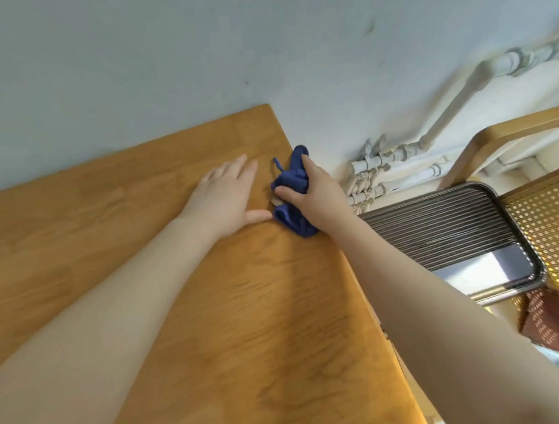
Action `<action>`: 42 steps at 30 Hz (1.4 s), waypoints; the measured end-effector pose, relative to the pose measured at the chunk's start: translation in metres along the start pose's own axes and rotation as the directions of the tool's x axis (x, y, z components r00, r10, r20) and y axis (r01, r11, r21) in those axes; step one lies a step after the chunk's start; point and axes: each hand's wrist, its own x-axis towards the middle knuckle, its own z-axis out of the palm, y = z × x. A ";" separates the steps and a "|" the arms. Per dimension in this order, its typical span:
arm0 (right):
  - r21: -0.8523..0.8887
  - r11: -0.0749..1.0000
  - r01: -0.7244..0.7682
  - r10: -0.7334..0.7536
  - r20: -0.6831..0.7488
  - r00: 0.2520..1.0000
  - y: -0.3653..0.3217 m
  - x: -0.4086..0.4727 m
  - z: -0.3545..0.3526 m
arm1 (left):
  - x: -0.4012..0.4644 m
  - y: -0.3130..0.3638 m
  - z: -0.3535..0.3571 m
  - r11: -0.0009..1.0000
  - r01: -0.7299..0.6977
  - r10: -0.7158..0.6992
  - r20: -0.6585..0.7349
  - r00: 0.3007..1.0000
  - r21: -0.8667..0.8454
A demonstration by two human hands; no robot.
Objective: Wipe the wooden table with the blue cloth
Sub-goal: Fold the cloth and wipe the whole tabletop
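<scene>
Wooden table (250, 324) fills the near view, bare grain running away from me between my two forearms. My left hand (222, 198) lies flat on it, fingers spread and holding nothing, thumb tip just beside the cloth (291, 183). My right hand (315, 199) is clenched over that cloth, thumb pressing its near side, the fabric bunched up at the table's right edge near the far corner.

As I judge it, I am wiping along that edge. To do it well I should flatten the wad so more of it meets the wood, keep my palm bearing down, and draw it in long overlapping passes toward me, letting the left hand steady me and lift clear of the path.

Something small and pale shows between my thumb and the cloth; I cannot tell what it is. My right fingers are mostly buried in fabric. Beyond the edge, pipes (394, 166) run along the wall, and a slatted panel (443, 225) and a chair (530, 158) are cut off at the right.
</scene>
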 end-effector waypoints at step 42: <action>-0.469 0.704 0.533 -0.430 0.315 0.846 0.003 0.068 -0.009 | 0.028 -0.002 0.001 0.964 0.262 -0.248 0.193 0.949 -0.051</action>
